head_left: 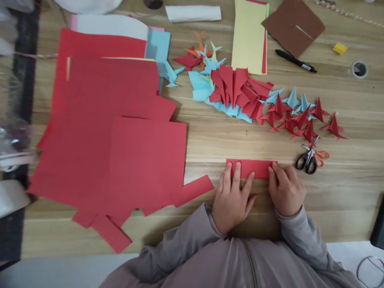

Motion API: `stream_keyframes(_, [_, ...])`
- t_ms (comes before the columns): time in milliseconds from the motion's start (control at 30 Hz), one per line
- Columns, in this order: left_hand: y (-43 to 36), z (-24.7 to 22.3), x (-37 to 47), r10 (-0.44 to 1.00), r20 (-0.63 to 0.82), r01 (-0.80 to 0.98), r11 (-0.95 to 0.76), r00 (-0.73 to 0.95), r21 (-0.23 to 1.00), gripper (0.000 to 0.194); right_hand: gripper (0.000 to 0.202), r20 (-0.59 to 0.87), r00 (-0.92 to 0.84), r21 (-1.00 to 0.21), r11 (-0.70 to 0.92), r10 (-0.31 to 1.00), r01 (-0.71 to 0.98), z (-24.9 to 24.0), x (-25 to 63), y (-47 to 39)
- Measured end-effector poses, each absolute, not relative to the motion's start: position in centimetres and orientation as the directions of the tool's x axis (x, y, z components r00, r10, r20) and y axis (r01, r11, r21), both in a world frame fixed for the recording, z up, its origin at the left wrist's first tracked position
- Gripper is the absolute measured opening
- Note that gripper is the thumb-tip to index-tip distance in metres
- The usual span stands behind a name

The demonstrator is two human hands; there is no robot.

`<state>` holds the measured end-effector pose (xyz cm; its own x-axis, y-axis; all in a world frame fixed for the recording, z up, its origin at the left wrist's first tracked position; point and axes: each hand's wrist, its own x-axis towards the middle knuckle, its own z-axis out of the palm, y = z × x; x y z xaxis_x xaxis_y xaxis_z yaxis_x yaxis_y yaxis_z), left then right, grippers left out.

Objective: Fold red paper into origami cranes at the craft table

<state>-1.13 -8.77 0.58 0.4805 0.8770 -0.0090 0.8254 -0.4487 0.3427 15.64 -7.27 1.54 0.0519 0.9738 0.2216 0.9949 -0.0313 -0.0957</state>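
Observation:
A folded red paper strip (258, 169) lies flat on the wooden table in front of me, long side running left to right. My left hand (231, 196) rests on its left part with fingers spread, fingertips pressing on the paper. At the strip's right end, my right hand (287, 188) has its thumb and bent index finger closed on the top corner. The other fingers of that hand are curled under and partly hidden. Just beyond it lie black-handled scissors (306, 160) and orange-handled scissors (323, 157), overlapping each other.
Large red paper sheets (147, 152) spread over the left side, with a red strip (195, 191) poking out. Folded red pieces (232, 86) and several small red paper stars (309, 132) lie beyond my hands. Farther back are yellow paper (249, 38), brown paper (294, 26) and a pen (295, 61).

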Motion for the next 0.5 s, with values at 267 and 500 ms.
stream_keyframes(267, [-8.7, 0.5, -1.0, 0.882, -0.028, 0.839, -0.437, 0.470, 0.323, 0.065, 0.039, 0.169, -0.048, 0.067, 0.037, 0.984, 0.997, 1.6, 15.5, -7.6])
stream_keyframes(500, [-8.6, 0.3, -0.9, 0.887, 0.005, 0.842, -0.441, 0.463, 0.311, 0.060, 0.051, 0.172, 0.012, 0.086, -0.027, 0.985, 0.996, 1.9, 14.5, -7.7])
